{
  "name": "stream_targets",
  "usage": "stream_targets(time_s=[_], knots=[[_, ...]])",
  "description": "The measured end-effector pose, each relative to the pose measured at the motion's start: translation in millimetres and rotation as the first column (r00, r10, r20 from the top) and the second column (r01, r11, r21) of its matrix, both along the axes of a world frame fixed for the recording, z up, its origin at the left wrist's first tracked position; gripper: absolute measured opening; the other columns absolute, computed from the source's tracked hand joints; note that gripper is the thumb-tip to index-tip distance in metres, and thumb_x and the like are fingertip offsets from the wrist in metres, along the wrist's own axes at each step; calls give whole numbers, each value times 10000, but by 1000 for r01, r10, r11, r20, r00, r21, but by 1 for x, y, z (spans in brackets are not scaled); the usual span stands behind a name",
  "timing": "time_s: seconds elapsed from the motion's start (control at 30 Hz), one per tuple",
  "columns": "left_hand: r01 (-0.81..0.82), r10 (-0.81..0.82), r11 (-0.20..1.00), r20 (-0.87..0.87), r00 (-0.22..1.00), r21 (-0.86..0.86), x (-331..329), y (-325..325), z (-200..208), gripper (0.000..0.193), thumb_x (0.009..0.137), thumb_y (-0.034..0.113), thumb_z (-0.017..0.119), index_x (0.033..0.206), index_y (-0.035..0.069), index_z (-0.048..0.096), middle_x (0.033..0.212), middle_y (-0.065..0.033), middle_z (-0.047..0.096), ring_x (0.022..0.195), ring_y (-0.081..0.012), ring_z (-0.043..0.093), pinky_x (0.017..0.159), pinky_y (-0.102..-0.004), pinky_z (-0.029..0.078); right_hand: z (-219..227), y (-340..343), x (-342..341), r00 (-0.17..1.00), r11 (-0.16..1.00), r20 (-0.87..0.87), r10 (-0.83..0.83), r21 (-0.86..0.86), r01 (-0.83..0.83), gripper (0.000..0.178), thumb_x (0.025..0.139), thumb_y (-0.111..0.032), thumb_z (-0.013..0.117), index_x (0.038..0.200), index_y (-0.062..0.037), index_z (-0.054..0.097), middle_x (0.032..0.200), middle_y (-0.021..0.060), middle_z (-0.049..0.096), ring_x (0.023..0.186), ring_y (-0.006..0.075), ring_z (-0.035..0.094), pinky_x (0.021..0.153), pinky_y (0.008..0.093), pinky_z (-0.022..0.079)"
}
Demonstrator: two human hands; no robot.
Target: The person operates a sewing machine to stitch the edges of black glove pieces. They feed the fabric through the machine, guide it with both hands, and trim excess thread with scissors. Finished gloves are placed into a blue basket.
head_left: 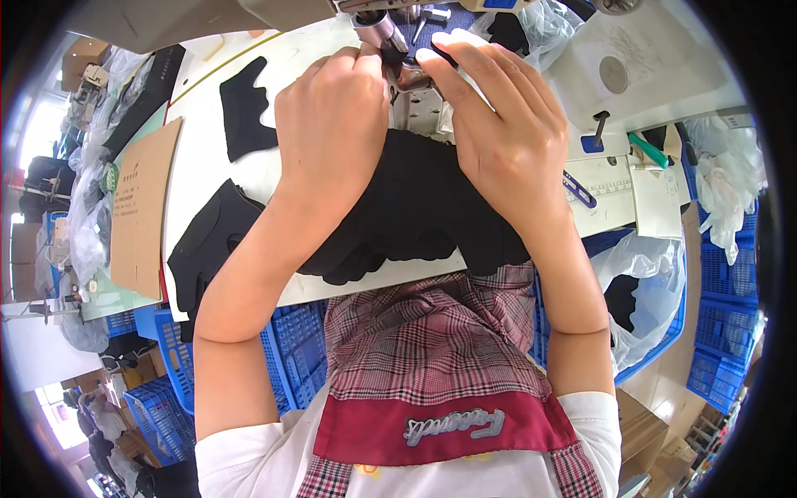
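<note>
A large black fabric piece (398,207) spreads over the table beneath both my wrists and reaches the table's near edge. At its far end stands the sewing machine, its metal head (380,33) between my hands. My left hand (332,124) is closed, knuckles bent, just left of the machine's needle area. Its fingertips are hidden, and it appears to pinch the black fabric. My right hand (510,124) reaches in from the other side with fingers stretched out, index fingertip close to the metal parts. A bit of black material shows by those fingertips.
More black fabric pieces (245,112) lie left on the white table (203,158), beside a cardboard sheet (143,207). To the right are a purple-handled cutter (579,189), a green-handled tool (649,151) and a plastic-lined blue crate (664,332). Blue baskets (295,349) stand below the table.
</note>
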State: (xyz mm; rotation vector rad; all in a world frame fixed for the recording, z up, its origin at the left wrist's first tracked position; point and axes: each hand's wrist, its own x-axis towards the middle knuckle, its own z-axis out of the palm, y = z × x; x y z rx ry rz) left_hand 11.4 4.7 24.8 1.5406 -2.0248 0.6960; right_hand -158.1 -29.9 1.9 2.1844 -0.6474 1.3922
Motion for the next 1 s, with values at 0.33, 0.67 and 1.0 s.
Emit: stream_targets(time_s=[0.33, 0.67, 1.0], knots=[[-14, 14, 1000, -32, 999, -3, 5, -11, -1, 76, 780, 96, 629, 736, 35, 637, 735, -80, 641, 678, -257, 656, 578, -370, 514, 5, -1, 3, 999, 989, 40, 37, 143, -42, 396, 700, 102, 563, 1053, -29, 685, 1040, 73, 668, 979, 274, 649, 862, 358, 525], [76, -94, 994, -234, 968, -82, 16, 9, -4, 142, 853, 155, 679, 802, 29, 637, 771, -62, 641, 777, -252, 612, 660, -364, 481, 0, -6, 3, 998, 998, 44, 37, 42, -39, 317, 656, 24, 636, 971, -7, 637, 963, 51, 615, 889, 242, 621, 797, 351, 527], [438, 182, 820, -894, 409, 367, 37, -3, -8, 466, 963, 448, 558, 934, 20, 740, 734, 0, 580, 743, -117, 477, 722, -280, 366, -4, -6, 1, 996, 993, 58, 66, 98, -72, 333, 661, 22, 647, 993, 10, 643, 955, 65, 602, 896, 263, 618, 800, 367, 524]])
